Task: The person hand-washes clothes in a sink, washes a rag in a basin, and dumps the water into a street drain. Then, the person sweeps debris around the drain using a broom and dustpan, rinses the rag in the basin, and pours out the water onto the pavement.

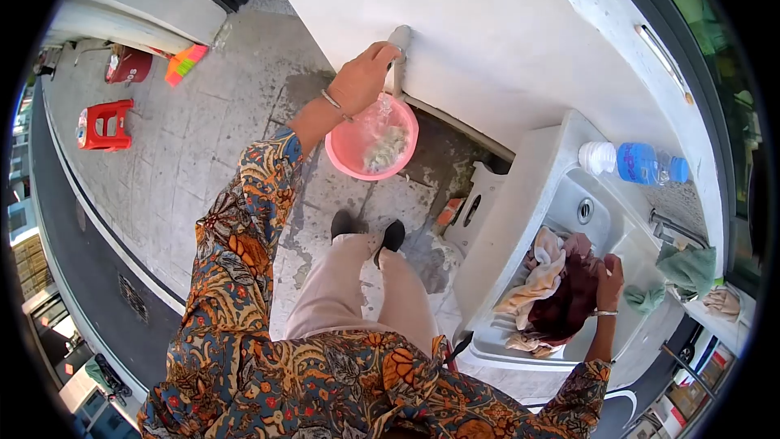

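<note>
My left hand point(363, 77) reaches to the wall and closes round a tap point(397, 53). Water runs from it into a pink basin point(332, 146) just below. Pale green, leafy-looking pieces point(387, 149) lie in the water, blurred by splashing. On the other side, my right hand point(608, 284) is closed at the edge of a dark red cloth point(573, 297) in a white laundry sink point(504, 276). A cream cloth point(548, 264) lies bunched beside the dark red one. My right fingertips are partly hidden.
A clear bottle with a blue label point(638, 163) and a white container point(597, 158) lie along the sink ledge. Green cloths point(686, 268) hang near the sink's faucet point(678, 228). A red stool point(107, 125), a dark red bucket point(128, 65) and a bright broom head point(185, 63) stand farther left.
</note>
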`<state>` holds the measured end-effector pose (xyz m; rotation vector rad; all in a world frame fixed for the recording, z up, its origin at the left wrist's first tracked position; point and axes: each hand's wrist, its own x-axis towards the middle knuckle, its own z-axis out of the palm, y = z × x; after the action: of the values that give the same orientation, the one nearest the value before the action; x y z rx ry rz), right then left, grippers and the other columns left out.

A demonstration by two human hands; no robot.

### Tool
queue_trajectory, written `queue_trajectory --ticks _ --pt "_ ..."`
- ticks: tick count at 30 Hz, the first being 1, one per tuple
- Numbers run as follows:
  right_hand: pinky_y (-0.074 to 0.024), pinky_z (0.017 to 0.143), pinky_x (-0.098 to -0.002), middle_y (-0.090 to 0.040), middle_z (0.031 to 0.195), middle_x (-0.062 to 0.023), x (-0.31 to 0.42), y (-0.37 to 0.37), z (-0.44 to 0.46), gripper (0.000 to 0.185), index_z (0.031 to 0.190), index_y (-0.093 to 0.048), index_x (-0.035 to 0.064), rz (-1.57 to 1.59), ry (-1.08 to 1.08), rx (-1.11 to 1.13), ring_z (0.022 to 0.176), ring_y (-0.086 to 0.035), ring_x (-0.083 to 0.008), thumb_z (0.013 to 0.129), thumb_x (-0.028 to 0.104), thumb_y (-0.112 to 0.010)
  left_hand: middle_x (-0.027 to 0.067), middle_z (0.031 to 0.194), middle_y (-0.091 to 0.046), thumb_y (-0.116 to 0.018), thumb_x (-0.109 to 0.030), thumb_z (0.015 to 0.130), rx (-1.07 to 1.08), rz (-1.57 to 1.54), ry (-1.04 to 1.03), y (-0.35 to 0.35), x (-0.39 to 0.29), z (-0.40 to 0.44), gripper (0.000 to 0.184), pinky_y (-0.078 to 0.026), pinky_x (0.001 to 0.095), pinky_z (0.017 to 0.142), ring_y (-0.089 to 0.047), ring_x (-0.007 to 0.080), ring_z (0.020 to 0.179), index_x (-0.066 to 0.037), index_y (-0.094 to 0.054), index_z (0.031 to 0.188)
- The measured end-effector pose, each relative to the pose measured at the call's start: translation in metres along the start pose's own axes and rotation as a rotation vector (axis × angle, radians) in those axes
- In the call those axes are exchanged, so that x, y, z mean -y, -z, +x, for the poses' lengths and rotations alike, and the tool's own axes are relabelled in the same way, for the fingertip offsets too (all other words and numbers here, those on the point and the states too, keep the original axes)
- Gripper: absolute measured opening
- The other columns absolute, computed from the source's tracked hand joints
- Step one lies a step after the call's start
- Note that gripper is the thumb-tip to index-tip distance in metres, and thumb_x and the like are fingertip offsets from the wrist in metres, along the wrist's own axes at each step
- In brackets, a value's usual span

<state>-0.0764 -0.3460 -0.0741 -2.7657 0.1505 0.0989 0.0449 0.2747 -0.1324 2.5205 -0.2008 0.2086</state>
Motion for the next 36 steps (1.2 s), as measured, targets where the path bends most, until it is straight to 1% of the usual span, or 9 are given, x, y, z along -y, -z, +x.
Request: queue_trajectory --ticks 2,6,10,17,20,26,29,33,36 --pt "-0.0445 0.071 -0.0356 -0.057 0.092 -0.0159 0.131 0.021 0.007 0.02 0.1 -0.053 -0.0005 -0.152 0.294 -0.203 0.082 -0.056 -0.0279 0.08 -0.001 -0.049 0.0142 0.113 -0.051 -0.051 0.001 0.077 -0.059 -0.08 0.007 0.0 0.002 -0.002 0.032 -0.047 0.0376 0.077 -0.054 0.0317 0.098 -0.005 -0.048 0.109" --pt "-0.0452 0.068 -0.0362 -0.055 0.085 -0.0154 0.316 -0.009 0.013 0.018 0.093 -0.053 -0.0002 -0.027 0.667 0.183 0.078 -0.054 -0.0306 0.076 -0.003 -0.049 0.0166 0.116 -0.049 -0.057 -0.012 0.079 -0.45 -0.194 -0.069 -0.018 0.02 -0.03 0.041 -0.046 0.0368 0.082 -0.055 0.032 0.097 -0.004 -0.043 0.117" --pt "-0.0481 0.063 -0.0368 -0.055 0.077 -0.0121 0.371 -0.19 0.03 0.013 0.084 -0.053 0.0031 -0.159 1.051 0.58 0.076 -0.056 -0.0277 0.072 0.004 -0.05 0.0133 0.102 -0.055 -0.056 -0.017 0.082 -0.493 -0.603 0.421 -0.093 0.086 -0.098 0.034 -0.045 0.0309 0.078 -0.056 0.0238 0.091 -0.002 -0.047 0.111" --pt "-0.0479 0.076 -0.0394 -0.055 0.095 -0.0181 0.298 -0.604 0.084 0.023 0.099 -0.05 0.0011 -0.144 0.587 0.668 0.089 -0.056 -0.0341 0.076 0.003 -0.05 0.0153 0.118 -0.048 -0.043 -0.058 0.082 0.078 -1.329 1.457 -0.252 0.217 -0.217 0.066 -0.047 0.0444 0.074 -0.055 0.0292 0.095 -0.012 -0.037 0.129" --pt "-0.0457 0.085 -0.0385 -0.045 0.12 -0.0197 0.288 -0.657 0.094 0.053 0.122 -0.041 0.0078 -0.293 0.286 0.784 0.105 -0.05 -0.0356 0.073 0.005 -0.059 0.0171 0.125 -0.042 -0.04 -0.061 0.082 0.131 -1.476 1.455 -0.284 0.251 -0.235 0.071 -0.042 0.0495 0.082 -0.051 0.0334 0.102 -0.013 -0.032 0.134" --pt "-0.0336 0.1 -0.0383 -0.013 0.145 -0.0151 0.287 -0.736 0.121 0.096 0.14 -0.014 0.0209 -0.538 0.4 0.669 0.126 -0.03 -0.0363 0.064 0.011 -0.072 0.0183 0.14 -0.022 -0.037 -0.07 0.078 0.208 -1.703 1.487 -0.336 0.296 -0.25 0.08 -0.031 0.0571 0.092 -0.034 0.0403 0.12 -0.025 -0.017 0.14" --pt "-0.0374 0.095 -0.0339 -0.039 0.13 -0.0166 0.27 -0.797 0.104 0.075 0.132 -0.034 0.0101 -0.176 0.213 0.574 0.116 -0.043 -0.0302 0.064 0.005 -0.066 0.0165 0.142 -0.018 -0.037 -0.072 0.077 0.232 -1.705 1.502 -0.348 0.298 -0.25 0.08 -0.027 0.0636 0.091 -0.027 0.0406 0.124 -0.028 -0.016 0.14" --pt "-0.0447 0.079 -0.0298 -0.058 0.1 -0.0094 0.288 -0.802 0.082 0.049 0.116 -0.05 0.0019 1.136 -0.526 0.484 0.089 -0.056 -0.0193 0.067 0.001 -0.056 0.015 0.139 -0.022 -0.042 -0.07 0.076 0.16 -1.636 1.735 -0.358 0.301 -0.232 0.082 -0.029 0.0654 0.088 -0.026 0.0392 0.124 -0.023 -0.02 0.139" --pt "-0.0438 0.069 -0.0282 -0.056 0.089 -0.0041 0.332 -0.726 0.046 0.034 0.103 -0.054 0.0007 1.006 -0.105 0.614 0.077 -0.053 -0.0143 0.069 0.0 -0.053 0.014 0.134 -0.032 -0.047 -0.068 0.075 0.077 -1.8 1.724 -0.358 0.302 -0.196 0.081 -0.035 0.0566 0.089 -0.031 0.0321 0.123 -0.015 -0.029 0.135"
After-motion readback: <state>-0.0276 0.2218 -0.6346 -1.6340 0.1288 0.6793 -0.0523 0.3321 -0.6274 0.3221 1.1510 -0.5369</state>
